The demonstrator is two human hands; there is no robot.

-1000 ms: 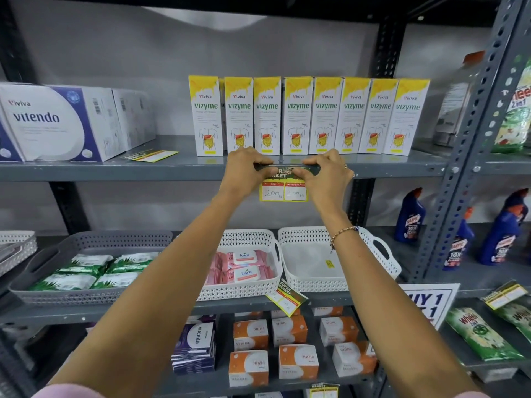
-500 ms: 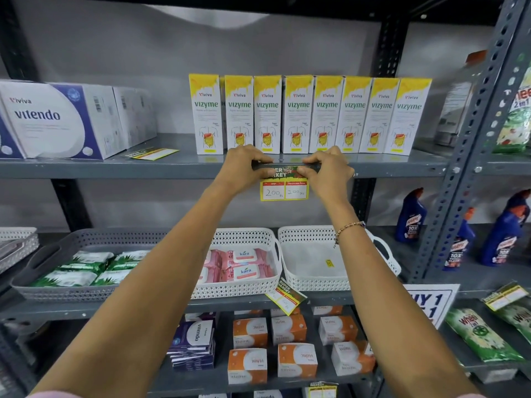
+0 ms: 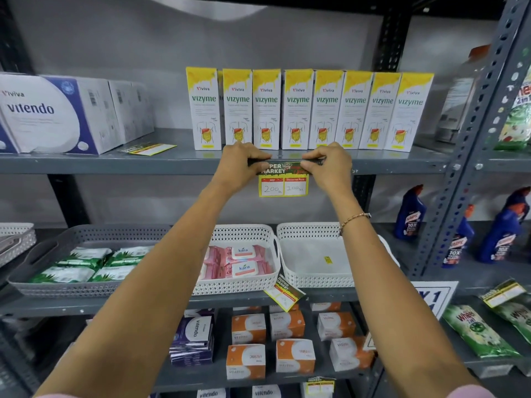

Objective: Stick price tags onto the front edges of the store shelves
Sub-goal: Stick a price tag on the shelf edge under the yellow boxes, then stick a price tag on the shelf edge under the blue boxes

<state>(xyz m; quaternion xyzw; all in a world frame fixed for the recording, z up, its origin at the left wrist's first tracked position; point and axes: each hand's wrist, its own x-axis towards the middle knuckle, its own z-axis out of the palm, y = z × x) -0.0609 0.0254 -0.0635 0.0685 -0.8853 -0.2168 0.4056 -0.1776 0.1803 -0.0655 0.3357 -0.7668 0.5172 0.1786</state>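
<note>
Both hands [image 3: 283,165] pinch price tag [image 3: 283,182] on shelf edge [image 3: 115,167]

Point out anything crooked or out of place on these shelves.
Two tags stand out. One price tag hangs tilted off the middle shelf's front edge, below the white baskets, instead of sitting square. Another tag lies flat on the top shelf beside the white boxes, not stuck to any edge.

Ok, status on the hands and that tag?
Left hand and right hand both pinching tag top against shelf edge. Tag hangs below the Vizyme boxes. Nothing in the way.
</note>
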